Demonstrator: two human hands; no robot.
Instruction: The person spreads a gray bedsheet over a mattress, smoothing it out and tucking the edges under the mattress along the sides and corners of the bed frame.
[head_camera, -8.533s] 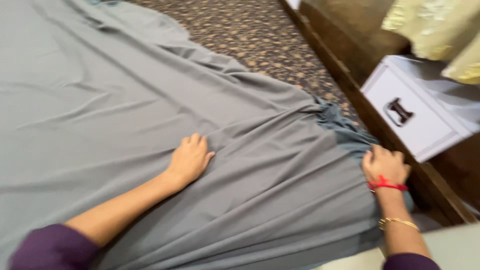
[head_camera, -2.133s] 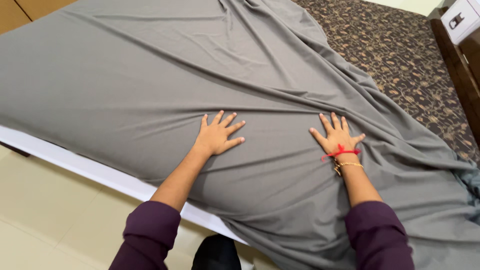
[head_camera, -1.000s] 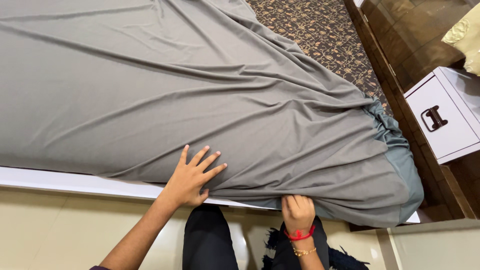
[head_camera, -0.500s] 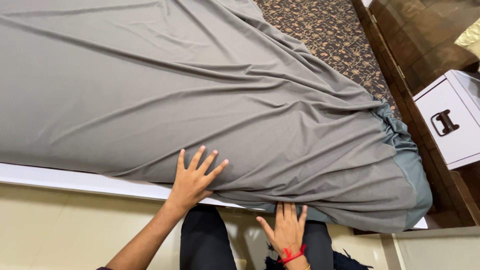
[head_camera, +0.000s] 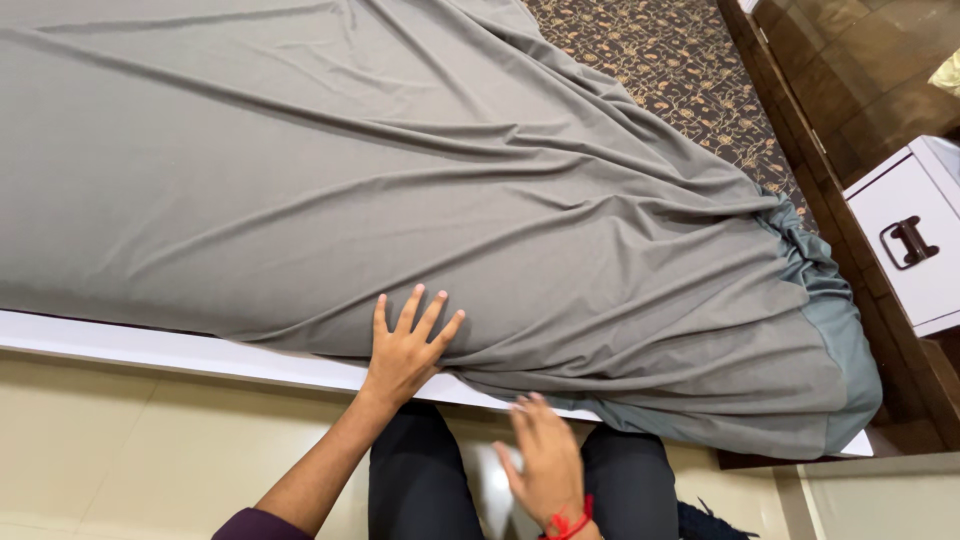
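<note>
**Pinning and tucking the grey sheet along the near edge of the bed**

Head view: The left hand (head_camera: 408, 345) lies flat on the grey sheet (head_camera: 400, 190), fingers spread, palm at the near edge of the mattress; it pins the cloth by pressure and clasps nothing. The right hand (head_camera: 545, 465) hangs just below the bed's edge, blurred, fingers loosely open and holding nothing, close to the sheet's hanging hem but seemingly not touching it. The sheet covers most of the bed, with long creases running toward the near right corner, where its blue-grey border (head_camera: 840, 340) bunches. A patterned brown mattress top (head_camera: 690, 80) shows bare at the upper right. The white bed base (head_camera: 180, 350) runs under the sheet's edge, and a white drawer with a dark handle (head_camera: 910, 240) stands to the right.

To do this well, I judge that the flat hand should press firmly so the cloth does not slide, while the free hand takes the hem low and draws it taut along the creases toward the bunched corner.
</note>
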